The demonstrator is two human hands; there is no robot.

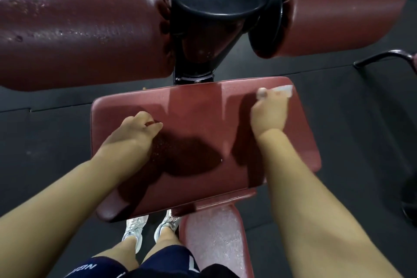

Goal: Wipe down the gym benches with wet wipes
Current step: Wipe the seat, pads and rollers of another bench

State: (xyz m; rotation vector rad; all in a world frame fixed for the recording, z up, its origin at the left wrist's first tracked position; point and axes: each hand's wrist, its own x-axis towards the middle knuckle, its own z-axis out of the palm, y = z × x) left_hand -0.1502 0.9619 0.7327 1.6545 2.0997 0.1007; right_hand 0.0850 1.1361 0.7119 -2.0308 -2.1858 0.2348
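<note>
— What does the bench pad (198,142) look like?
— A dark red, padded rectangle with rounded corners, lying flat and skewed a little; its surface is glossy with a wet sheen.
— And the wet wipe (283,90)?
— White, blurred, flat against the pad at its far right corner, under the fingers of the right hand (268,113).
— Anything else red?
— A lighter, speckled seat pad (216,239) touching the bench pad's near edge, toward its right.

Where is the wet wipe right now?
In the head view, the wet wipe is at the far right corner of the red seat pad, under the right hand, below the right roller pad.
</note>
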